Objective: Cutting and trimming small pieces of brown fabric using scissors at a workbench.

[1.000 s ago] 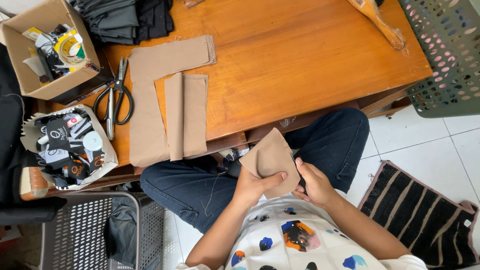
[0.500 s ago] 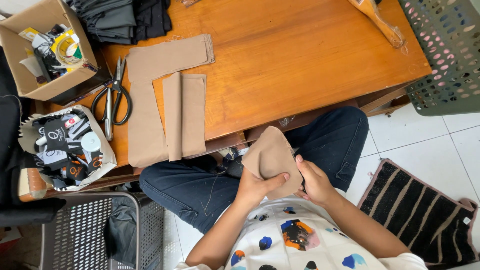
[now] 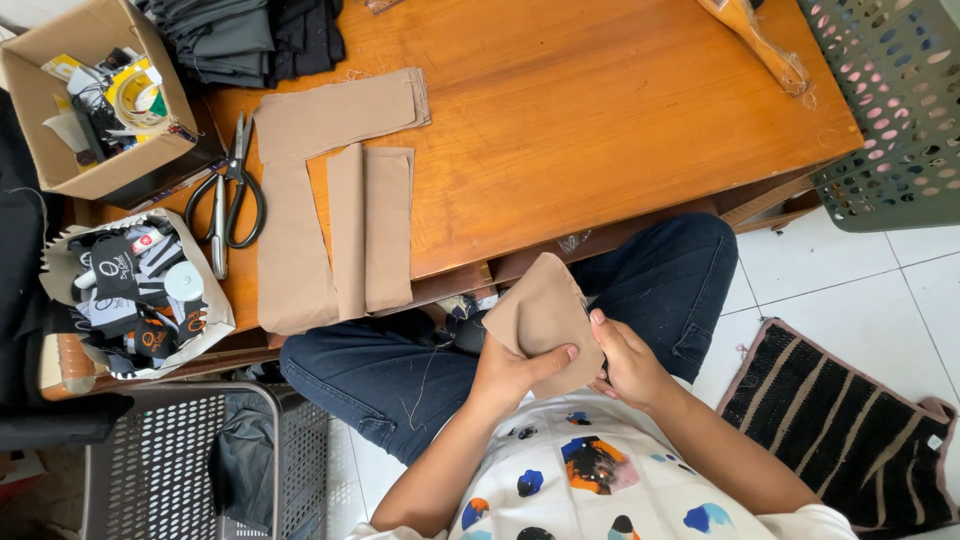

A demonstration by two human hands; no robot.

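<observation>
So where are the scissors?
In the head view, the scissors lie at the left side of the wooden table, between the cardboard box and the brown fabric pieces.

Matt tan cloth piece; glossy, smooth wooden tabletop; metal scissors; rough brown cardboard box; perforated plastic basket.
</observation>
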